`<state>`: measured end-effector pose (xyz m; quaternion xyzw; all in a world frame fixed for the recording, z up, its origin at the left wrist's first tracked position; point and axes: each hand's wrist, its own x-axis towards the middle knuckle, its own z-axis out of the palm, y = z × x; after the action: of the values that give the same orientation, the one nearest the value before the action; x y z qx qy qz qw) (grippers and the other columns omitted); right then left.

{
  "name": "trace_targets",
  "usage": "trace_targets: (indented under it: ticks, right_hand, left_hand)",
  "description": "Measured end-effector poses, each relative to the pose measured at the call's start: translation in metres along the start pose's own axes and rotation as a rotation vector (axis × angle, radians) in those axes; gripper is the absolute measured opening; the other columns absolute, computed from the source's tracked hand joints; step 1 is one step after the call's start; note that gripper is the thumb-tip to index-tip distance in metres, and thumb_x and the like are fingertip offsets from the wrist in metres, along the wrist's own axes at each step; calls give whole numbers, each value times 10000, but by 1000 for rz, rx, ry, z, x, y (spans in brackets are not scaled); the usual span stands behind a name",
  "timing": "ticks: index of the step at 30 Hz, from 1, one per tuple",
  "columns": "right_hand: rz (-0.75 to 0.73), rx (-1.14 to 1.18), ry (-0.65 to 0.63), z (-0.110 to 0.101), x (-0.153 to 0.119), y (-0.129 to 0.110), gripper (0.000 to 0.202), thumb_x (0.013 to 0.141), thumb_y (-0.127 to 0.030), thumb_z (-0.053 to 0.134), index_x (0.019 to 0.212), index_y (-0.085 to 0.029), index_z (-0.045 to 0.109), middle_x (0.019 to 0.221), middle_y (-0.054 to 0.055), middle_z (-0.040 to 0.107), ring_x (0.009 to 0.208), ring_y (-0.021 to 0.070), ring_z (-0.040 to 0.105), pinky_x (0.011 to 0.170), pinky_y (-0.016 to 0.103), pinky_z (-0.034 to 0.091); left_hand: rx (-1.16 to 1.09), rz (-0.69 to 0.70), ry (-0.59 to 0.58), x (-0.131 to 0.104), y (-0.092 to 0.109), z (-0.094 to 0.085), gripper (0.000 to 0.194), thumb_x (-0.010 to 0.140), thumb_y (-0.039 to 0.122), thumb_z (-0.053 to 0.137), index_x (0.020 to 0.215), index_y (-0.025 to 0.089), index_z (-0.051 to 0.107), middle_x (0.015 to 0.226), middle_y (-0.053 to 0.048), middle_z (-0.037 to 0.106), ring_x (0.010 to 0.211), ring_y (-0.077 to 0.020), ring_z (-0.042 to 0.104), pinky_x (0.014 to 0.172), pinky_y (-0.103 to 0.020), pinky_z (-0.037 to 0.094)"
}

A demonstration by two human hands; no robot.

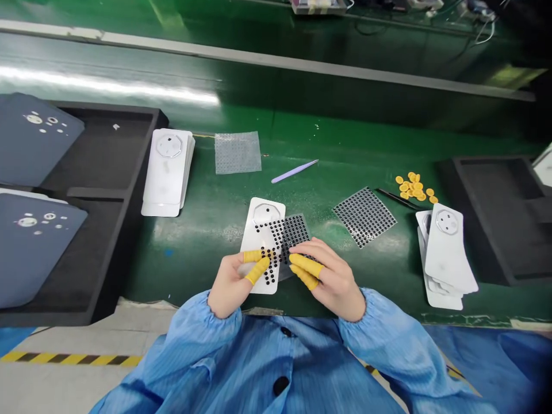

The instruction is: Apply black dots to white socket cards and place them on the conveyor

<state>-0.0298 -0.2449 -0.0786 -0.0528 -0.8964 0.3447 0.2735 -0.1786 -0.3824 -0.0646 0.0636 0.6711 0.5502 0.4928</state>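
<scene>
Left hand (230,276) and right hand (328,276), fingertips pinched, press a clear sheet of black dots (288,233) onto a white plastic plate (261,221); stacks of white plates (166,172) wait.

left hand (233,282): low centre, knuckles at 9 o'clock, fingers curled toward 3 o'clock; thumb and forefinger wear yellow cots (257,263), tips pinched close together. left forearm: blue sleeve, cuff gathered at the wrist, running down toward 7 o'clock.

right hand (331,277): just beside the left at its 3 o'clock, back of hand up, fingers pointing toward 10 o'clock; two fingers in yellow cots, laid flat and pressed down, grip closed. right forearm: blue sleeve, cuff gathered, running toward 5 o'clock. fingertips of both hands nearly meet.
</scene>
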Motion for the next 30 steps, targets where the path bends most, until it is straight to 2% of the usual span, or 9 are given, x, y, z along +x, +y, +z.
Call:
trace_targets:
  ticks: [5,10,14,17,21,23,25,28,30]
  right_hand:
    - [-161,-10,29,18,26,-1,214,871,-27,485,1031,-119,592,1032,153,668,978,202,629,845,410,587]
    - [-259,-123,38,32,15,4,261,845,6,464,1076,-45,577,1055,221,650,1092,261,607,880,404,589]
    - [-146,-15,41,42,8,18,355,841,-3,465,1173,-101,543,1102,183,633,1086,231,615,874,367,589]
    - [26,121,48,45,10,25,281,864,-55,466,1108,-158,560,1048,128,642,997,193,646,830,324,591]
    - [81,67,74,47,6,31,226,884,-108,441,1052,-174,578,1031,108,650,963,195,659,814,325,588]
    - [23,14,93,49,3,37,239,885,-110,446,1076,-166,577,1046,113,654,961,201,664,820,329,587]
    - [-33,-3,96,51,2,40,245,885,-111,462,1096,-164,575,1052,115,659,957,206,668,815,330,590]
    - [-66,0,101,43,8,34,263,871,-90,496,1105,-173,582,1044,112,665,955,209,669,801,335,596]
    - [-63,-23,151,30,17,20,278,847,-60,540,1094,-175,595,1018,108,670,938,204,667,808,340,593]
  left_hand:
    - [241,209,-44,-2,-10,-1,307,719,286,719,950,84,721,914,-113,756,846,-266,709,743,-333,585]
    - [433,399,-14,1,-21,2,268,801,202,594,1012,96,722,969,-120,748,875,-258,702,822,-356,557]
    - [481,476,9,8,-25,6,251,799,160,568,972,163,750,919,-81,755,838,-236,704,803,-332,552]
    - [480,494,26,10,-26,8,250,787,154,574,956,169,758,913,-86,759,819,-244,706,799,-348,553]
    - [432,478,70,8,-21,-7,236,830,280,596,962,171,758,957,-98,761,886,-263,712,837,-358,559]
    - [363,454,134,4,-16,-24,313,872,363,554,1056,175,726,1046,-112,741,948,-263,701,829,-350,567]
    - [141,380,163,-3,-9,-43,456,864,407,574,1278,215,582,1150,-119,701,924,-258,707,756,-352,589]
    - [-297,233,59,-12,1,-57,864,728,377,750,1448,286,281,1156,-119,688,797,-254,724,648,-357,599]
    - [-416,181,-59,-13,6,-52,890,654,317,814,1394,246,323,1111,-127,696,792,-266,721,637,-351,597]
